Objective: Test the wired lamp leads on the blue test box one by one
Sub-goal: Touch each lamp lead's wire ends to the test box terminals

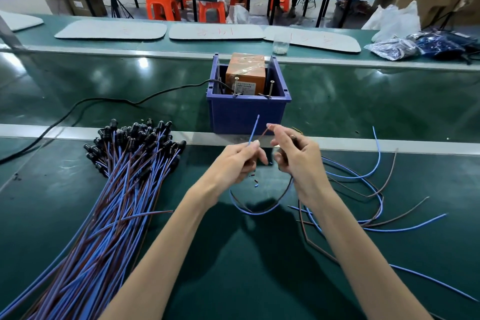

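Head view.
Blue lead end [253, 130]: one, pinched in the left hand [233, 161], long axis near upright, tip toward the blue test box [246, 114] just beyond.
Brown lead end [265, 132]: one, pinched in the right hand [298, 158], tilted up-left.
Box: one, on the green desk [233, 267]; two upright pins [271, 88] at its front rim.
Bundle of leads [117, 202]: left, too many to count.
Loose leads [376, 189]: right.
Workshop behind, several orange stools [162, 6].

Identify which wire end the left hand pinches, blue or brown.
The blue wire end; the left hand pinches it, while the right hand pinches the brown end.
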